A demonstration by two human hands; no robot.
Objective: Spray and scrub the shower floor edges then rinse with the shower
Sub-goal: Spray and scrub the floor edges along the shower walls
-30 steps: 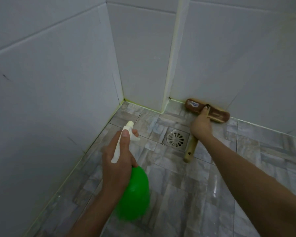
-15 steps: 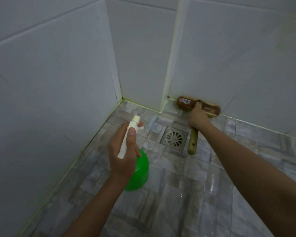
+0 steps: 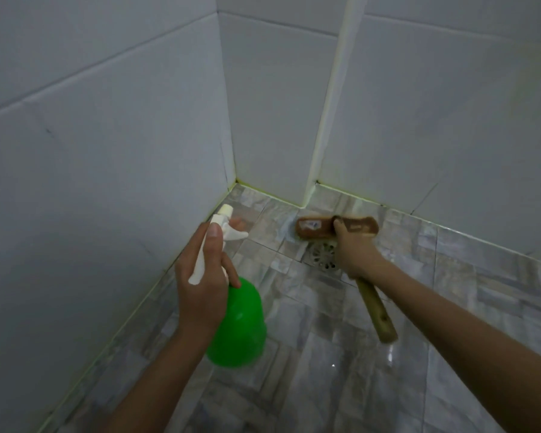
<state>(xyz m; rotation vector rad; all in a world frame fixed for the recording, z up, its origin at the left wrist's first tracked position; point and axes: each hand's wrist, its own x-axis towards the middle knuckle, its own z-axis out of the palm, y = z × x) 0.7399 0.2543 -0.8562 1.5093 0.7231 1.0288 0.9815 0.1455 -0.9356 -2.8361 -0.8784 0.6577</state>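
Fingers [image 3: 213, 245] of our left hand [image 3: 200, 285] wrap the white neck of the green spray bottle [image 3: 241, 323], centre-left; our right hand [image 3: 355, 256] grips the scrubbing brush [image 3: 313, 228] where handle meets head. Since before, the brush head has slid from the wall base [image 3: 350, 195] leftward onto the floor tiles [image 3: 325, 385], just above the drain [image 3: 322, 256]

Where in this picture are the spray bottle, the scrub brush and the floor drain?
spray bottle [image 3: 238, 326], head view, on its green body.
scrub brush [image 3: 313, 228], head view, on the wooden back of its head.
floor drain [image 3: 322, 256], head view, on the round metal grate.
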